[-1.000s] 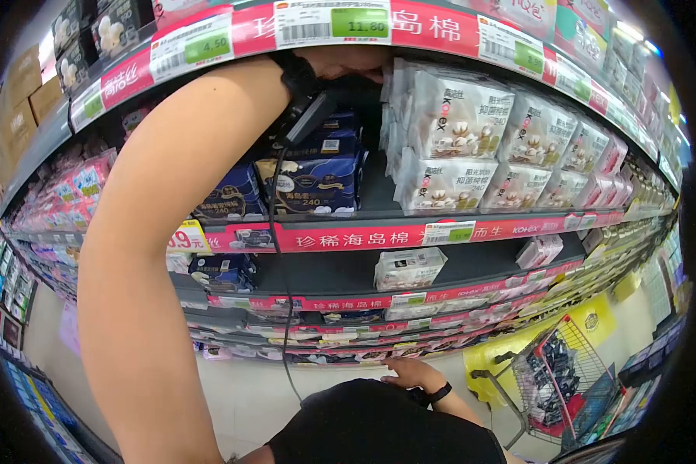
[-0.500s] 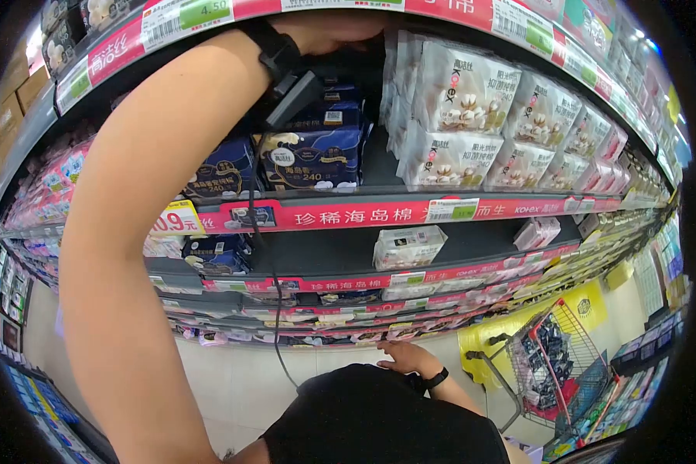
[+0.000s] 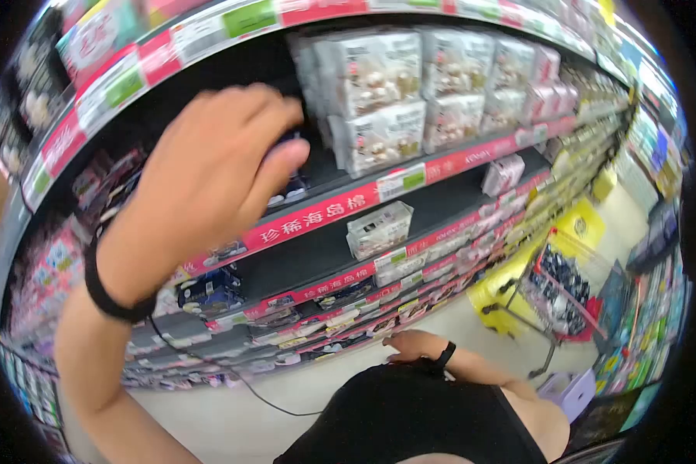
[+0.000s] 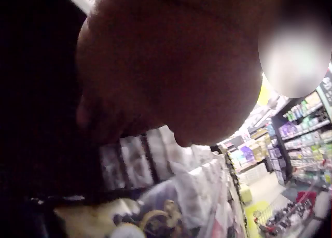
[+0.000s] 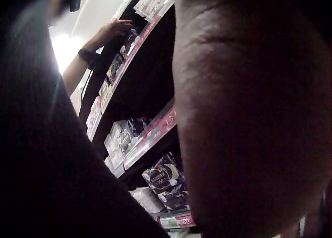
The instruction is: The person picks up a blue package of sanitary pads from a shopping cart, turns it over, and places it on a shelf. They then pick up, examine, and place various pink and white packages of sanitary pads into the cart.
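My left hand (image 3: 216,162), blurred, is in front of the upper shelf, its fingers stretched toward the white Kotex pad packs (image 3: 383,73). Thumb and fingers stand apart, with a bit of navy packaging showing between them. From the right wrist view, the same hand (image 5: 116,28) appears over the navy pad packs (image 5: 132,41) with nothing visible in its grasp. Below the dark palm, in the left wrist view, lies a navy pack with gold print (image 4: 166,220). My right hand (image 3: 416,346) hangs relaxed beside my black top, holding nothing.
A lower shelf bears a single white pack (image 3: 379,230) and a pink pack (image 3: 503,175). Pink price rails (image 3: 313,220) edge the shelves. On the floor at right stands a shopping cart (image 3: 557,290) with dark packs. A cable (image 3: 232,371) trails from my left wrist.
My left hand has come back out from deep under the upper rail, toward me and down, with no pack visible in it. The head view has turned and tilted. My right hand stays low.
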Motion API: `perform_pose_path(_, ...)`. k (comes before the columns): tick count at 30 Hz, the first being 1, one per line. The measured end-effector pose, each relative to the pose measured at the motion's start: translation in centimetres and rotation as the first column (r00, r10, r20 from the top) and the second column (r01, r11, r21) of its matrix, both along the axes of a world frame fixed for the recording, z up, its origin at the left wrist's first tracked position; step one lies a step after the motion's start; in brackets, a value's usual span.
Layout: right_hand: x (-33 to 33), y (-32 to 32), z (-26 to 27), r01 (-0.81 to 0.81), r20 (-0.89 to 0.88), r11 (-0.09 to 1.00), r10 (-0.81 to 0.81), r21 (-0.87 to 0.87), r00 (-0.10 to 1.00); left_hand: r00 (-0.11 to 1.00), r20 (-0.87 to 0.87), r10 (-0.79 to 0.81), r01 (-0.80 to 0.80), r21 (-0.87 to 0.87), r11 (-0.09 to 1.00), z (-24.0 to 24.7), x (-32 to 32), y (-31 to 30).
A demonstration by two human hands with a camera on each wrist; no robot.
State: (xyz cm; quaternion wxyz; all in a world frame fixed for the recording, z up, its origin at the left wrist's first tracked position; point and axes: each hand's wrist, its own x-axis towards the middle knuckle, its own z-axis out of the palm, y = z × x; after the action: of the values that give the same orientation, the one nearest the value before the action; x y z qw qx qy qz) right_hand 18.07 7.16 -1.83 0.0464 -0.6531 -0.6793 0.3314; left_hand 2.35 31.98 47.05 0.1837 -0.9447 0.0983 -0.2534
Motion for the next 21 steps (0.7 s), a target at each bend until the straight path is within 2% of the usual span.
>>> perform_pose_path(1,-0.2,-0.8,-0.8,0.015,-0.015,1.0,-0.016,-0.022,1.0,0.968,-0.053,-0.244,0.238,-0.103,0.966,-0.1,-1.0,-0.6)
perform_pose_path(3,1.0,-1.9,-1.9,0.06,-0.022,0.998,-0.061,-0.036,0.998,0.872,-0.013,-0.489,0.441,-0.41,0.798,-2.4,-4.1,-2.7)
perform_pose_path(4,1.5,-2.9,-2.2,0.091,0.043,0.994,-0.089,-0.063,0.995,0.83,0.053,-0.556,0.5,-0.513,0.698,-4.0,-5.9,-3.6)
perform_pose_path(5,2.0,-4.0,-2.3,0.132,0.113,0.987,-0.12,-0.097,0.986,0.834,0.199,-0.514,0.521,-0.588,0.619,-6.1,-8.3,-4.9)
perform_pose_path(6,2.5,-5.1,-1.7,0.148,0.186,0.983,-0.126,-0.106,0.974,0.845,0.37,-0.387,0.532,-0.663,0.527,-8.5,-11.0,-6.4)
perform_pose_path(7,2.8,-5.9,-1.2,0.194,0.229,0.97,-0.158,-0.148,0.961,0.845,0.456,-0.278,0.534,-0.706,0.465,-10.1,-12.5,-7.8)
perform_pose_path(9,2.9,-8.1,-0.3,0.279,0.304,0.92,-0.193,-0.274,0.933,0.781,0.461,-0.421,0.622,-0.63,0.465,-8.9,-12.9,-8.7)
perform_pose_path(11,2.3,-10.1,0.4,0.35,0.32,0.902,-0.263,-0.254,0.91,0.575,0.717,-0.393,0.818,-0.514,0.26,-11.1,-11.0,-9.9)
perform_pose_path(12,2.5,-11.2,-1.3,0.332,0.293,0.921,-0.267,-0.201,0.918,0.377,0.844,-0.382,0.923,-0.375,0.082,-11.4,-8.6,-10.6)
perform_pose_path(13,2.4,-11.8,-1.3,0.363,0.233,0.909,-0.315,-0.206,0.92,0.508,0.761,-0.404,0.854,-0.507,0.118,-11.2,-9.1,-11.1)
perform_pose_path(15,1.7,-13.5,-0.5,0.397,0.117,0.911,-0.385,-0.109,0.915,0.705,0.529,-0.472,0.675,-0.704,0.22,-9.5,-9.9,-11.6)
perform_pose_path(16,1.6,-14.0,-1.1,0.43,0.049,0.896,-0.427,-0.113,0.903,0.597,0.625,-0.503,0.779,-0.601,0.178,-10.5,-8.8,-12.0)
perform_pose_path(19,1.8,-17.7,-3.7,0.553,-0.143,0.814,-0.577,-0.178,0.804,0.601,0.628,-0.494,0.78,-0.597,0.19,-10.5,-8.0,-14.1)
perform_pose_path(20,2.3,-19.8,-6.2,0.605,-0.208,0.777,-0.63,-0.174,0.748,0.606,0.623,-0.494,0.779,-0.591,0.211,-10.3,-7.5,-15.0)
perform_pose_path(21,2.6,-22.2,-7.9,0.645,-0.186,0.743,-0.67,-0.179,0.719,0.627,0.568,-0.533,0.751,-0.621,0.222,-10.0,-7.0,-16.0)
